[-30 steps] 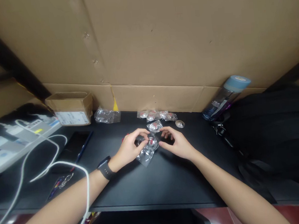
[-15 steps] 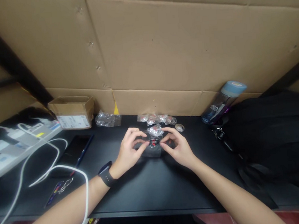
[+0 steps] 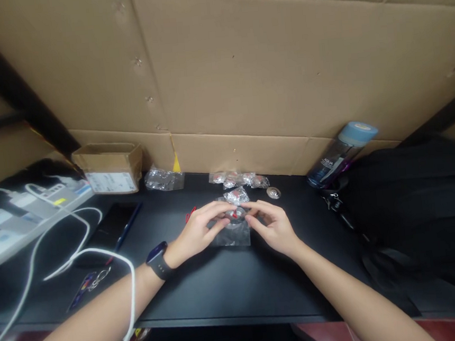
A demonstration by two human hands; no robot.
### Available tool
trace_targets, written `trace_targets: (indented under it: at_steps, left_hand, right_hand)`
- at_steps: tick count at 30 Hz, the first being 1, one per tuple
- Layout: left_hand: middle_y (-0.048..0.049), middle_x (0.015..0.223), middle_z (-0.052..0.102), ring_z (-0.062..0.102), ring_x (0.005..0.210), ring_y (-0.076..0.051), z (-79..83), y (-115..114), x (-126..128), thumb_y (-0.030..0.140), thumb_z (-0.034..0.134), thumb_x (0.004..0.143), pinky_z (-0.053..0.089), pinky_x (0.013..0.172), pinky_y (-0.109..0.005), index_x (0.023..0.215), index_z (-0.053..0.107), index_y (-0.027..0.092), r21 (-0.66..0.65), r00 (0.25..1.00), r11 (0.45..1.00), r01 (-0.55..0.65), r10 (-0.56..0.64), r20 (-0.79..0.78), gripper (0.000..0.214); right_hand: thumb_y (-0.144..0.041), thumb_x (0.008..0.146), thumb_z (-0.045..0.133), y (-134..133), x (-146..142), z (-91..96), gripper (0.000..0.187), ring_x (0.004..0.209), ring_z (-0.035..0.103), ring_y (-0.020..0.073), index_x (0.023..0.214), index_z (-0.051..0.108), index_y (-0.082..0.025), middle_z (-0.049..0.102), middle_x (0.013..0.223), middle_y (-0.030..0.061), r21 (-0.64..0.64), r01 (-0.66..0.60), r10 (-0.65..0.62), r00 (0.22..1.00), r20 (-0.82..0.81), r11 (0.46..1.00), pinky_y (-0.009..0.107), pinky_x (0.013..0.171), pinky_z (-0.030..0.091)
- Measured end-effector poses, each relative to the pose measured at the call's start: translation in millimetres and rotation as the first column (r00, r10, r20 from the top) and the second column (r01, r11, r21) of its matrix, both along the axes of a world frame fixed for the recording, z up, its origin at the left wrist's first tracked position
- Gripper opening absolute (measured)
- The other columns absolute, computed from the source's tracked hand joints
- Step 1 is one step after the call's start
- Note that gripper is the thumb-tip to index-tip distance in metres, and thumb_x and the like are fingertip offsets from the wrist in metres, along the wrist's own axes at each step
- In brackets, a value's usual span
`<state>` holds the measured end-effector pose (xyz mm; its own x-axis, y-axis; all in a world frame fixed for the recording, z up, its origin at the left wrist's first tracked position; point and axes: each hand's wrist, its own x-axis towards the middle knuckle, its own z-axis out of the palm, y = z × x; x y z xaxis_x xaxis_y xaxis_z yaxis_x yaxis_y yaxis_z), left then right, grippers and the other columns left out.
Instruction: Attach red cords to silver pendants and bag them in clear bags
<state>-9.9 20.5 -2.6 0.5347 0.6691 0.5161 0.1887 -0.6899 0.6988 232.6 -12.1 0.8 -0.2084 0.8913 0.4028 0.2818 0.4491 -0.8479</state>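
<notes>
Between my hands is a small round silvery disc with a red middle (image 3: 237, 216), over a clear plastic bag (image 3: 233, 237) on the black tabletop. My left hand (image 3: 204, 225) grips the disc's left edge with thumb and fingers. On its right edge, the thumb and fingers of my right hand (image 3: 270, 222) close in the same way. A bit of red cord (image 3: 190, 214) pokes out behind my left hand. Just beyond my fingertips lies a bagged disc (image 3: 236, 195), and a loose round disc (image 3: 273, 192) rests to the right.
Several bagged discs (image 3: 238, 179) and some clear packets (image 3: 164, 179) lie along the cardboard wall. A small carton (image 3: 110, 170), power strip (image 3: 32, 214), white cable (image 3: 132, 285) and phone (image 3: 113, 228) occupy the left. Rightward are a bottle (image 3: 340, 155) and black bag (image 3: 414, 212).
The disc now shows more of its silvery face between my fingers. My left hand's fingers have stretched inward over it, and the red cord has come into sight at the left.
</notes>
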Motion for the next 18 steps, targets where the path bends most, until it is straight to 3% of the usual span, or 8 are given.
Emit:
trace_targets:
  at_steps: [7, 12, 18]
  left_hand:
    - [-0.0099, 0.123, 0.074, 0.069, 0.118, -0.023, -1.8, 1, -1, 0.026, 0.062, 0.101, 0.056, 0.103, -0.039, 0.122, 0.073, 0.023, 0.008, 1.0, 1.0, -0.009, 0.009, -0.006, 0.023]
    - [-0.0081, 0.119, 0.076, 0.071, 0.116, -0.022, -2.7, 2, -2, 0.028, 0.063, 0.101, 0.056, 0.104, -0.038, 0.111, 0.078, 0.024, 0.005, 0.999, 1.0, 0.012, -0.012, -0.04, 0.018]
    - [-0.0094, 0.12, 0.076, 0.072, 0.112, -0.022, -0.4, 0, -2, 0.03, 0.066, 0.099, 0.06, 0.096, -0.035, 0.111, 0.075, 0.021, -0.106, 1.0, 0.994, -0.019, 0.021, 0.021, 0.018]
  right_hand:
    - [-0.025, 0.098, 0.065, 2, 0, 4.2, 0.022, 0.077, 0.065, 0.0181, 0.112, 0.081, -0.029, 0.069, 0.086, 0.0043, 0.083, -0.022, 0.012, 0.994, 0.11, 0.996, 0.032, 0.07, 0.053]
    - [-0.02, 0.098, 0.06, 0, 1, 13.5, 0.022, 0.075, 0.063, 0.0171, 0.101, 0.081, -0.026, 0.069, 0.091, 0.0048, 0.064, -0.097, 0.081, 0.973, 0.218, 0.993, 0.03, 0.065, 0.051]
    - [-0.02, 0.098, 0.063, -1, 1, 16.3, 0.015, 0.083, 0.067, 0.0199, 0.103, 0.076, -0.025, 0.073, 0.094, 0.0057, 0.121, -0.039, 0.023, 0.991, 0.13, 0.992, 0.035, 0.076, 0.055]
